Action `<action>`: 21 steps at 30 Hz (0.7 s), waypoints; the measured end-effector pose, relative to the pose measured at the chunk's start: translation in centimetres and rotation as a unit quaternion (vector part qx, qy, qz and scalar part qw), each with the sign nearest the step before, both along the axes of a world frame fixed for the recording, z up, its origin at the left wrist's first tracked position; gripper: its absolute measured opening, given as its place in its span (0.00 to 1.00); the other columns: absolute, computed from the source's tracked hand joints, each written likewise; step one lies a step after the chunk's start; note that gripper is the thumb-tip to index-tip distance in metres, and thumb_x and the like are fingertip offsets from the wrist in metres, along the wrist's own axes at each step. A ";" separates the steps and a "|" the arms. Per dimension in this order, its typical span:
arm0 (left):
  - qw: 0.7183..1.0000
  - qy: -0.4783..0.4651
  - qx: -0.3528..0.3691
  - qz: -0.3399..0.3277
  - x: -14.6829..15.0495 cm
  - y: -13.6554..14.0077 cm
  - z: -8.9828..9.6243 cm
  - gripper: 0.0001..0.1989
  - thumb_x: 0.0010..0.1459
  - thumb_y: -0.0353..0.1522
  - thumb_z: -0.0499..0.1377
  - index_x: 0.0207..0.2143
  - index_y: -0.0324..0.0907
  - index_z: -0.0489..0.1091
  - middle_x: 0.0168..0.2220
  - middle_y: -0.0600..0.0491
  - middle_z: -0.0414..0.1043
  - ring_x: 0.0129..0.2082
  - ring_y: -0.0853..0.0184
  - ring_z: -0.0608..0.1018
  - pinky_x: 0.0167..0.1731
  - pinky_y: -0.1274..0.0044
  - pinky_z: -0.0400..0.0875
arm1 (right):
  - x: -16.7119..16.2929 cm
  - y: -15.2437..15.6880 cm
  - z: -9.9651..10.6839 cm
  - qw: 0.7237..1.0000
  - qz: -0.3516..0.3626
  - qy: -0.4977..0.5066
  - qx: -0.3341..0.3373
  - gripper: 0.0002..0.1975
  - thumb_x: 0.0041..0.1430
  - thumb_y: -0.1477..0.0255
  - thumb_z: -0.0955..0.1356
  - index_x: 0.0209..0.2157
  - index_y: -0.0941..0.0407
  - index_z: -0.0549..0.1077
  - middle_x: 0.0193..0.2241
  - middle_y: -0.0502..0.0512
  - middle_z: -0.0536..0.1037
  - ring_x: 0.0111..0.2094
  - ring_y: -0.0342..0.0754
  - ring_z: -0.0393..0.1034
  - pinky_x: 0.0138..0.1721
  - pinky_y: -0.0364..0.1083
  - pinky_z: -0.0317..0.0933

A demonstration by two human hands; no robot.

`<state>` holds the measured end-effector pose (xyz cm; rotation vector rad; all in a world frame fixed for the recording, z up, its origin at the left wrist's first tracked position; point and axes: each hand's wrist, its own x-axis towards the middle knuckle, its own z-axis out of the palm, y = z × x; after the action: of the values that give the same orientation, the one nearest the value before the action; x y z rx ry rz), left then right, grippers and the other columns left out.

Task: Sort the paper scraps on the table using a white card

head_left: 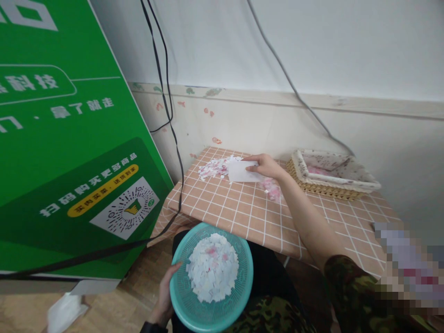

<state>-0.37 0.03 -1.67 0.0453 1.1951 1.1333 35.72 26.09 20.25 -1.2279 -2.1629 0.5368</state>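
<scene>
My left hand (167,286) grips the left rim of a teal plastic basket (244,277), which rests on my lap. Inside it lies a heap of small white paper scraps (213,268), a few of them pink. Stretched out over the table, my right hand (265,166) holds a white card (239,171) between thumb and fingers. The card's left edge is at a spread pile of white and pink scraps (215,167) on the tabletop. Just below my right wrist is a clear bag with pink bits (271,189).
A wicker basket (326,187) with a cloth lining stands at the table's back right. The table (239,208) wears a brown checked cloth. A large green cabinet (69,138) blocks the left, with black cables (178,152) hanging beside it. A white bag (65,312) lies on the floor.
</scene>
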 end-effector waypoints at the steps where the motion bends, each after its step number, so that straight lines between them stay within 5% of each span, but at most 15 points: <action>1: 1.000 0.004 0.000 0.000 0.0 0.0 0.0 0.08 0.44 0.34 0.63 0.27 0.38 0.76 0.25 0.51 0.79 0.26 0.59 0.79 0.32 0.68 0.73 | -0.1 -0.1 0.0 1.000 0.005 -0.005 -0.005 0.20 0.50 0.75 0.69 0.47 0.54 0.75 0.43 0.54 0.78 0.40 0.50 0.72 0.44 0.49 0.65; 21: 1.000 -0.015 -0.003 0.003 0.2 0.0 0.5 0.08 0.44 0.33 0.63 0.26 0.36 0.76 0.24 0.49 0.79 0.24 0.59 0.78 0.29 0.68 0.73 | 0.2 -0.7 0.8 0.998 0.048 0.005 -0.030 0.20 0.50 0.76 0.69 0.47 0.52 0.75 0.44 0.51 0.78 0.41 0.50 0.72 0.43 0.47 0.66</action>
<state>-0.22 0.01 -1.20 0.0196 1.1718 1.1322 35.91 25.36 21.03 -1.1552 -2.2205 0.6506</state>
